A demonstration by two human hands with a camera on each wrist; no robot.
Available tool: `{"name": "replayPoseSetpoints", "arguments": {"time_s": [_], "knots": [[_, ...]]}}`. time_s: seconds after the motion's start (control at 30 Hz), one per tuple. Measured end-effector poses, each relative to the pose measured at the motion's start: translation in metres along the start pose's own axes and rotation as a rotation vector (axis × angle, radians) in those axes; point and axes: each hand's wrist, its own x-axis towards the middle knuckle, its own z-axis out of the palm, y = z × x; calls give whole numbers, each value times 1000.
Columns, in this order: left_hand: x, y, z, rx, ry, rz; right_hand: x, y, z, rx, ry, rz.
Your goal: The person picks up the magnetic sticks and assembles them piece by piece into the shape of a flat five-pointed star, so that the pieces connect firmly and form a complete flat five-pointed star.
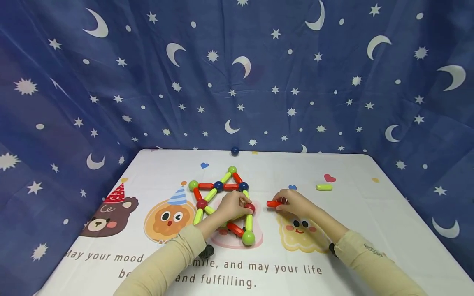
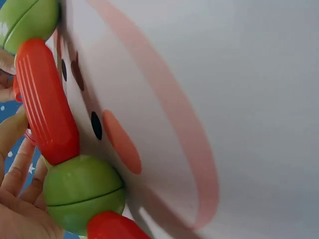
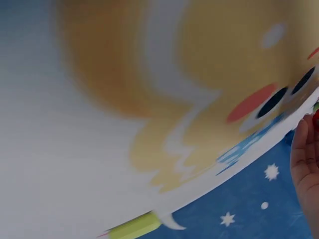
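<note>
On the table lies a flat star-like frame of red and green magnetic rods joined by balls, including a green ball [image 1: 248, 238], a dark blue ball [image 1: 218, 186] and a red ball [image 1: 201, 204]. My left hand [image 1: 232, 206] pinches another red ball [image 1: 250, 208] at the frame's right side; its forearm covers part of the lower left. In the left wrist view a red rod [image 2: 47, 102] hides some of the fingers. Right of the frame, apart from it, my right hand [image 1: 294, 202] holds a loose red rod [image 1: 274, 204] between thumb and fingers, pointing left.
A loose green rod [image 1: 324, 187] lies on the right of the table. One dark blue ball [image 1: 235, 151] sits at the far edge, by the blue star-patterned curtain [image 1: 266, 82]. The white tablecloth [image 1: 370, 205] carries printed cartoon figures and lettering.
</note>
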Motion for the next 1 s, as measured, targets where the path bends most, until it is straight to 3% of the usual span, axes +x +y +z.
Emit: {"name": "replayPoseSetpoints", "arguments": {"time_s": [0.07,0.2,0.43,0.73,1.0], "knots": [[1,-1,-2,-63,-8,-38,4,-5,3,14,-7,-12],[1,-2,-2,-76,-9,-56,11,-14,9,29,-21,-17],[0,-3,0,-39,9,-11,18,-27,15,-16,-44,-82],[1,-1,1,-12,14,19,21,-27,16,-92,12,-119],[-2,0,3,101,2,52,15,-14,0,-10,30,-88]]}}
